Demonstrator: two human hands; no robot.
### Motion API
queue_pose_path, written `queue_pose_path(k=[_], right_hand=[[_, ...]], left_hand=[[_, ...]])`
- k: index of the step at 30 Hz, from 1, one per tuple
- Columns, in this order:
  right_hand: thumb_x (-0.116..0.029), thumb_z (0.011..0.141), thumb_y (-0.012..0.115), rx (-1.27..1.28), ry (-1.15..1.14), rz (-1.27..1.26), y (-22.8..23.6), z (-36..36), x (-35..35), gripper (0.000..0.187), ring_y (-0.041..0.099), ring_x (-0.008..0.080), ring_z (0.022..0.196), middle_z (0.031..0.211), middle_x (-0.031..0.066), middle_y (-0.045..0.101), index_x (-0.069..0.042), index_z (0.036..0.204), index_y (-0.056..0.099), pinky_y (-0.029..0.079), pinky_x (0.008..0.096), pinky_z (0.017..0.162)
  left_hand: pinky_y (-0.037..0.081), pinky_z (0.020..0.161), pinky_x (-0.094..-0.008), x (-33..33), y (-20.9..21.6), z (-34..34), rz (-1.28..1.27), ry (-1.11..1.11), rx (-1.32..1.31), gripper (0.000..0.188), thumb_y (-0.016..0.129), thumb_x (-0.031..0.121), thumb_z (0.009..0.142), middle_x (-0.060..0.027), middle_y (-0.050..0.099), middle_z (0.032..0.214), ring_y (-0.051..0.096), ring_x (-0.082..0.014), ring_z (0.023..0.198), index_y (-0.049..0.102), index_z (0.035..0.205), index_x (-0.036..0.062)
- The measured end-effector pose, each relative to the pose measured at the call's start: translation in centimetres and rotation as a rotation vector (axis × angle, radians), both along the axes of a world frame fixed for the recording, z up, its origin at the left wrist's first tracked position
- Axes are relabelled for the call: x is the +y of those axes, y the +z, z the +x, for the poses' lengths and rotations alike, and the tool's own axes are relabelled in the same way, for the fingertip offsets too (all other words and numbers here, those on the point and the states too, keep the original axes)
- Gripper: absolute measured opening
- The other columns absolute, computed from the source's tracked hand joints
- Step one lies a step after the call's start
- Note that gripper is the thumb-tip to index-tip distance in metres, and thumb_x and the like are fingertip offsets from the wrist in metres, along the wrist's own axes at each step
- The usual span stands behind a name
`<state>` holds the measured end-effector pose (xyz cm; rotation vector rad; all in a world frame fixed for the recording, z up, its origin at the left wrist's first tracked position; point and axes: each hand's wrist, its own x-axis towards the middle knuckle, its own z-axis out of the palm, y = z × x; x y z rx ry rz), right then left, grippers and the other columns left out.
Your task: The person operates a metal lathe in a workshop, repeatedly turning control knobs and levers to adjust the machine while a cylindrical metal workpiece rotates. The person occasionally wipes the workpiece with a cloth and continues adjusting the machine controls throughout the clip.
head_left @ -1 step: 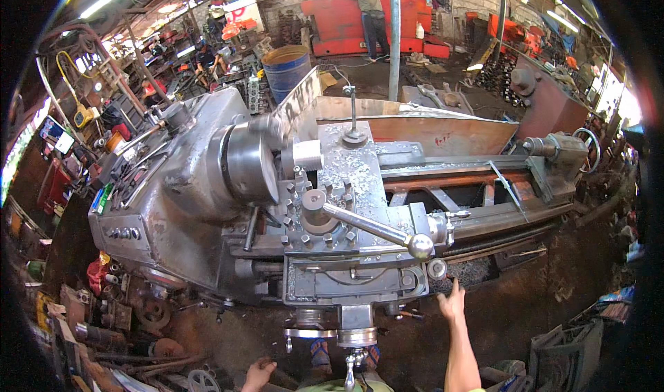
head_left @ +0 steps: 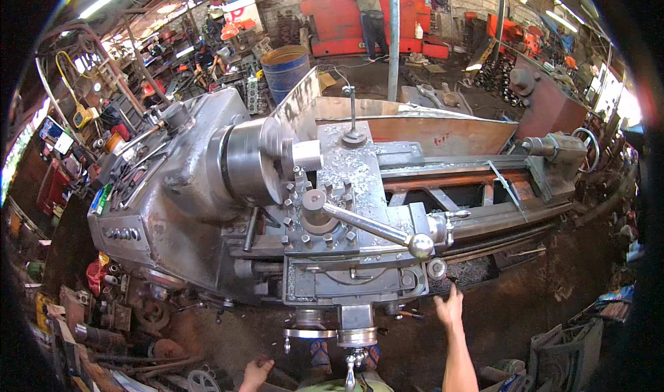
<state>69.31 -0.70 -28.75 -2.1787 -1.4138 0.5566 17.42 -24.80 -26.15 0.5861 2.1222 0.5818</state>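
A large metal lathe fills the middle. Its chuck [head_left: 252, 158] grips a short bright cylindrical workpiece [head_left: 308, 155]. Right of the workpiece and nearer me sits the tool post [head_left: 315, 216], its long ball-ended handle [head_left: 377, 226] slanting to the right. My right hand [head_left: 451, 308] is at the right end of the carriage, just below a small dark lever tip [head_left: 452, 280]. Its thumb stands apart from its fingers; contact with the lever is unclear. My left hand [head_left: 257, 376] hangs low, left of the cross-slide handwheel [head_left: 311, 334], fingers loosely extended and partly hidden.
Bright metal chips lie on the carriage [head_left: 353, 164]. The tailstock [head_left: 557, 150] stands at the bed's right end. A blue drum [head_left: 286, 74] and a co-worker [head_left: 370, 15] at a red machine are behind. Scrap parts [head_left: 155, 354] crowd the floor at left.
The chuck jaws, smeared earlier, show more sharply and in another position. My right hand has dropped slightly from the lever tip, its thumb spreading. My left hand has shifted a little.
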Motion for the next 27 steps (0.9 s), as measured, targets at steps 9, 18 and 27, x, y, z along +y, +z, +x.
queue_pose_path(k=[9, 18, 27], right_hand=[[-0.033, 0.082, 0.074, 0.243, 0.509, 0.112, 12.1, -15.1, -14.4, 0.062, 0.061, 0.0344, 0.109, 0.127, 0.0256, 0.058, 0.007, 0.126, 0.055, 0.052, 0.0404, 0.089], [-0.037, 0.075, 0.079, 0.489, 0.308, -0.334, 14.5, -20.3, -14.3, 0.064, 0.063, 0.0415, 0.102, 0.109, 0.0279, 0.063, 0.006, 0.115, 0.052, 0.051, 0.0474, 0.087], [-0.034, 0.075, 0.079, 0.423, 0.321, -0.219, 13.1, -20.2, -14.3, 0.055, 0.067, 0.0395, 0.091, 0.097, 0.0250, 0.067, 0.006, 0.104, 0.056, 0.054, 0.0464, 0.079]], left_hand=[[0.050, 0.082, -0.0292, 7.6, 7.5, -5.9, 0.593, 0.041, 0.281, 0.031, 0.066, 0.007, 0.088, -0.0054, 0.068, 0.094, 0.062, -0.0137, 0.089, 0.063, 0.117, -0.0038], [0.047, 0.085, -0.0323, 14.6, 21.4, -10.5, 1.034, -0.009, 0.863, 0.036, 0.058, 0.011, 0.096, -0.0137, 0.063, 0.114, 0.060, -0.0211, 0.097, 0.055, 0.129, -0.0031], [0.038, 0.105, -0.0459, 19.4, 27.3, -13.8, 0.987, -0.079, 1.285, 0.044, 0.058, 0.014, 0.096, -0.0228, 0.052, 0.133, 0.050, -0.0383, 0.124, 0.049, 0.135, -0.0043]])
